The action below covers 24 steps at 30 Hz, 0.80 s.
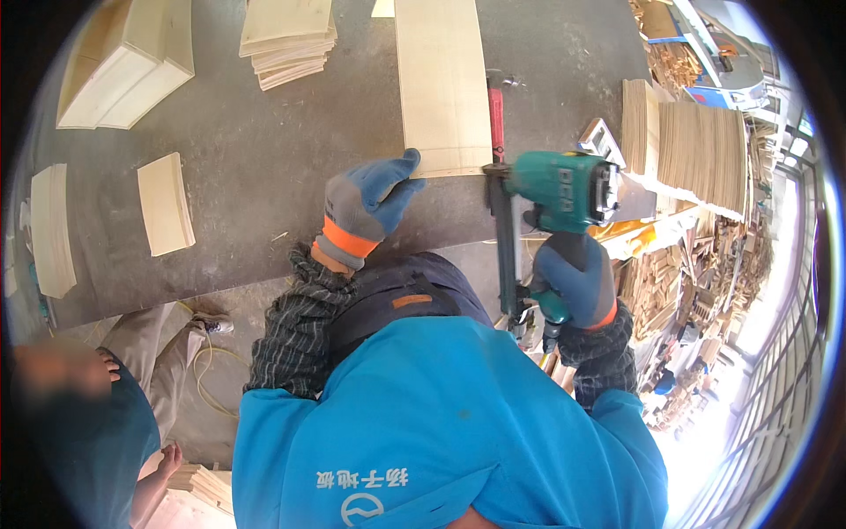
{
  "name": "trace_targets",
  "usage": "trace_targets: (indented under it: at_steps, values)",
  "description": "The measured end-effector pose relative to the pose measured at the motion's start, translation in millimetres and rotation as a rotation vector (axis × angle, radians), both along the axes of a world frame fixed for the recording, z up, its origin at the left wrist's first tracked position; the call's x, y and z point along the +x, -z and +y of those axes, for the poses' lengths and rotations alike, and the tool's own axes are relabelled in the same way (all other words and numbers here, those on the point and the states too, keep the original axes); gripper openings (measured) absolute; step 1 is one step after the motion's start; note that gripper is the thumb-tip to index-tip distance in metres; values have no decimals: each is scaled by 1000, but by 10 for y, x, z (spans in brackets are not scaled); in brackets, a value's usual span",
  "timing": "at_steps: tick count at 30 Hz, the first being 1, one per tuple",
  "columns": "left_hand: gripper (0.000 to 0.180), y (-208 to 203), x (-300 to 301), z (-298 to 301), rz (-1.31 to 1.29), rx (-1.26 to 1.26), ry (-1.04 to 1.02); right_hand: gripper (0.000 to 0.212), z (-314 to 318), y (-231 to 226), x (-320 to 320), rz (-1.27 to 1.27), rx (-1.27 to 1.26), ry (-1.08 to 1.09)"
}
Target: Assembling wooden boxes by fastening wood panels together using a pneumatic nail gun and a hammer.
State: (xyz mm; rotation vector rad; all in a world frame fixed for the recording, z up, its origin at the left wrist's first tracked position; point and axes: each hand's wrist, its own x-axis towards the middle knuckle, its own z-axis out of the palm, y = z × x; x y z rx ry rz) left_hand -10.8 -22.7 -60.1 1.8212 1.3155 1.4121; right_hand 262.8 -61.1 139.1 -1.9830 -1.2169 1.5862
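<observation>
A long pale plywood panel [443, 84] lies on the dark worktable, with a narrow strip across its near end. My gloved left hand [374, 198] grips the panel's near left corner, its thumb and fingers at the edge. My right hand [575, 278], in the same kind of blue and grey glove, is wrapped round the handle of a teal nail gun [560, 189]. The gun's nose is beside the panel's near right corner; I cannot tell whether it touches. A red-handled hammer [497, 119] lies along the panel's right edge.
On the dark table [291, 176] are a stack of thin boards [286, 40], a wooden box [128, 66] and smaller board piles [166, 204]. Tall board stacks [701, 154] stand at the right, above scrap wood. Another person [88, 423] is at the lower left, near a yellow hose [207, 379].
</observation>
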Motion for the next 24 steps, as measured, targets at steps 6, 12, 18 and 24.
trace_targets:
  at_steps: [6, 12, 18, 24]
  values:
    - [39, -146, -131, -93, -4, -152, 23, 35, 137, 611, 959, -314, 357, -3]
    - [64, -226, 30, 264, -530, -480, -230, 56, 481, 1847, 2077, -929, 271, -301]
    - [60, -187, 209, 725, -459, -838, -136, 72, 854, 2432, 2522, -973, 130, -313]
    - [43, -299, 376, 592, -568, -681, -137, 95, 659, 2158, 2051, -448, 469, -171]
